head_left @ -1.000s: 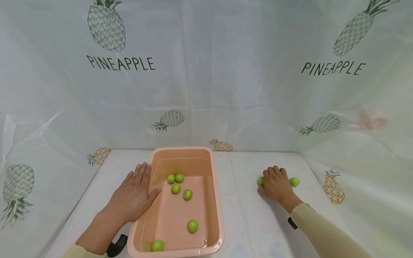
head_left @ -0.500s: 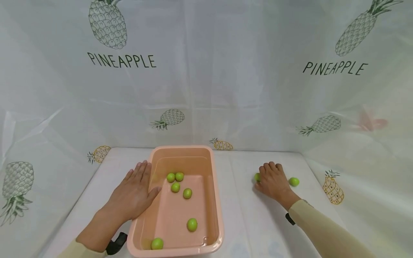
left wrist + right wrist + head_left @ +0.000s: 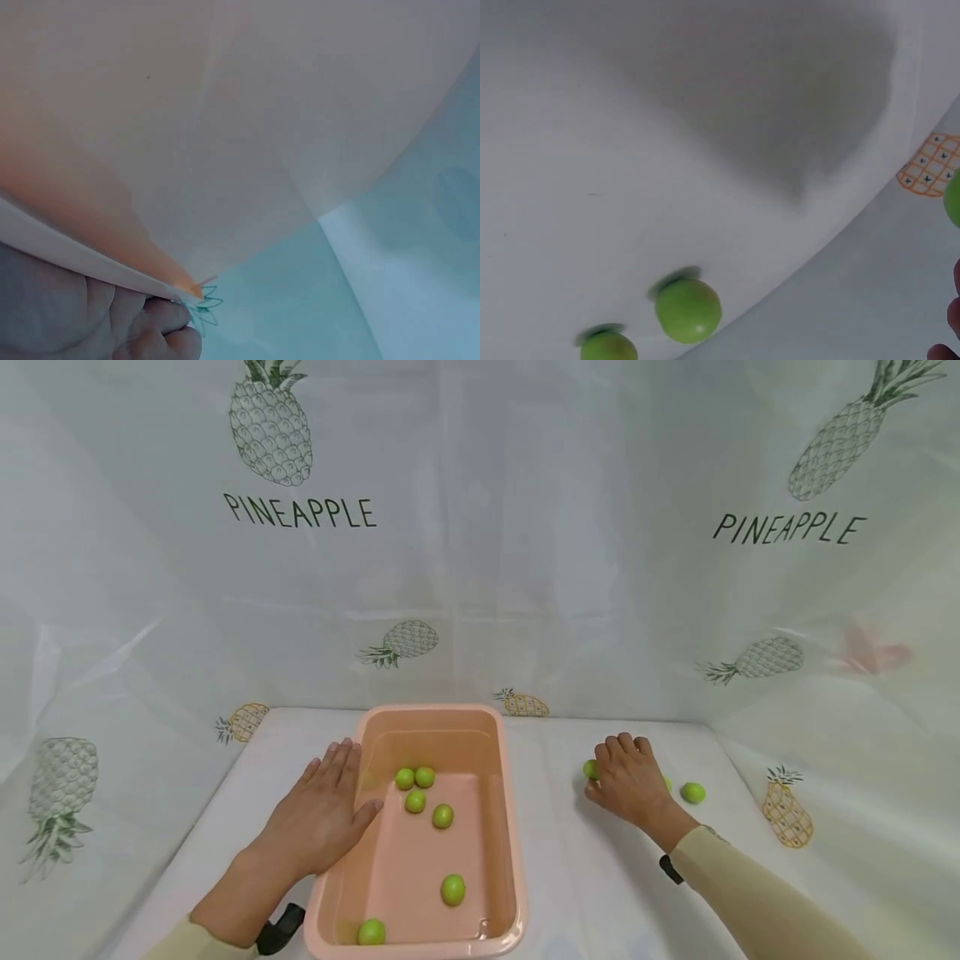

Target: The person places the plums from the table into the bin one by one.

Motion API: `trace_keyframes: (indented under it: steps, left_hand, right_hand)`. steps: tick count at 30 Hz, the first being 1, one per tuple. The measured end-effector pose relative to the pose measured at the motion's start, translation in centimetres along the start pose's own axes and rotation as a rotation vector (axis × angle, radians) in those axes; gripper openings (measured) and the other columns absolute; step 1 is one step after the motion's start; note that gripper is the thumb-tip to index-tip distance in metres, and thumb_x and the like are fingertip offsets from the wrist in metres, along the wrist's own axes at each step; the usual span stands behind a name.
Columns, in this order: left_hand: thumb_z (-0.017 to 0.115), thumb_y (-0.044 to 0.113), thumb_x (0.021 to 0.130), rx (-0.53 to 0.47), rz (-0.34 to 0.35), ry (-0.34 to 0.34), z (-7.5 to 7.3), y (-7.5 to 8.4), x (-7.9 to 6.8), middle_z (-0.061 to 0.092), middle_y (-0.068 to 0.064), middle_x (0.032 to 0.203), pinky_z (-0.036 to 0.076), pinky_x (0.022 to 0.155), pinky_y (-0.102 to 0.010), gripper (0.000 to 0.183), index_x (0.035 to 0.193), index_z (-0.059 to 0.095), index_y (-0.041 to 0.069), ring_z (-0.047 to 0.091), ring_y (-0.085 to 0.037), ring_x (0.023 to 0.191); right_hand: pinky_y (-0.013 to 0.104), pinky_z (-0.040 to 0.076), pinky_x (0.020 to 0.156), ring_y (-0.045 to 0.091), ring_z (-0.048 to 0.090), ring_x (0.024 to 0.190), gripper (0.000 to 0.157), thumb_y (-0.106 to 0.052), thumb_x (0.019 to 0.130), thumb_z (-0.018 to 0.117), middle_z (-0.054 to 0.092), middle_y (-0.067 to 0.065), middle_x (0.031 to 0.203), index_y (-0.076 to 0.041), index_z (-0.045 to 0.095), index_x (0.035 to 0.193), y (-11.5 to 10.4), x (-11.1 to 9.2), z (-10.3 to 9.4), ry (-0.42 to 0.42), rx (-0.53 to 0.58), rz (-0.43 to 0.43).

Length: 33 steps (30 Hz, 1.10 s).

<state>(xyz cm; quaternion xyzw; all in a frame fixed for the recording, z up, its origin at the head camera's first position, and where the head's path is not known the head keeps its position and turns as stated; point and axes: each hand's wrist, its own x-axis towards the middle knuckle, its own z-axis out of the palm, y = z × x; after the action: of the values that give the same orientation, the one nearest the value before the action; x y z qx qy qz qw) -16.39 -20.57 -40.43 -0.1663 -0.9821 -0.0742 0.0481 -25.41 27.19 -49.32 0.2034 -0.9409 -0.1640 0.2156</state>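
Observation:
My left hand (image 3: 318, 814) lies with straight fingers along the left side of a pink plastic tub (image 3: 512, 827). In the left wrist view, the fingers (image 3: 161, 326) press against the tub's outer wall, just under the rim. On the right, my right hand (image 3: 632, 781) pinches a small round green fruit (image 3: 591, 769) between thumb and curled fingers, over the white table. The same held fruit (image 3: 953, 199) shows at the right edge of the right wrist view. Two more green fruits lie on the table beside that hand, one (image 3: 693, 792) in full view, the other (image 3: 667, 783) mostly hidden behind it.
Inside the tub lie several green fruits: a cluster toward the back, one fruit (image 3: 453, 890) nearer the front and another (image 3: 371, 932) in the front left corner. A white pineapple-print sheet (image 3: 480, 568) hangs behind and along both sides of the white table (image 3: 555, 860).
My right hand has shifted a little to the left with the pinched fruit, uncovering part of another fruit behind it. The left hand stays at the tub. The head view has turned slightly.

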Motion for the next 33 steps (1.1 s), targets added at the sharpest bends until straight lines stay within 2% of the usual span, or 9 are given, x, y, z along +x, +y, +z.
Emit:
trace_keyframes:
  steps: [10,19,26,33]
  left_hand:
    - [0.059,0.042,0.106,0.041,-0.002,0.002,0.0,0.3,0.2,0.032,-0.034,0.166,0.029,0.125,-0.064,0.081,0.159,0.031,-0.014,0.03,-0.05,0.156]
    - [0.059,0.041,0.106,0.037,-0.003,0.005,-0.2,0.3,0.2,0.032,-0.034,0.166,0.029,0.125,-0.064,0.082,0.159,0.031,-0.014,0.03,-0.05,0.156]
    - [0.059,0.041,0.106,0.012,-0.004,0.008,-0.1,0.2,0.1,0.031,-0.034,0.166,0.028,0.125,-0.064,0.082,0.159,0.029,-0.015,0.029,-0.05,0.156]
    - [0.06,0.04,0.106,0.017,0.0,0.008,0.1,0.1,-0.1,0.031,-0.035,0.165,0.03,0.125,-0.064,0.083,0.158,0.029,-0.016,0.03,-0.05,0.155]
  right_hand:
    - [0.047,0.042,0.073,0.031,0.043,0.079,0.037,-0.039,0.085,0.061,0.041,0.006,0.075,-0.006,0.044,0.079,-0.2,1.2,-1.5,0.197,0.081,-0.034]
    - [0.045,0.04,0.07,0.03,0.043,0.075,0.033,-0.037,0.081,0.059,0.04,0.005,0.072,-0.007,0.045,0.077,-1.1,2.6,-2.9,0.29,0.103,-0.057]
    - [0.047,0.042,0.072,0.029,0.046,0.074,0.03,-0.034,0.079,0.061,0.044,0.004,0.073,-0.007,0.047,0.077,-2.2,4.2,-5.2,0.349,0.156,-0.085]
    - [0.046,0.043,0.073,0.028,0.048,0.074,0.026,-0.032,0.079,0.057,0.044,0.004,0.073,-0.008,0.048,0.077,-3.6,6.6,-7.7,0.396,0.144,-0.119]
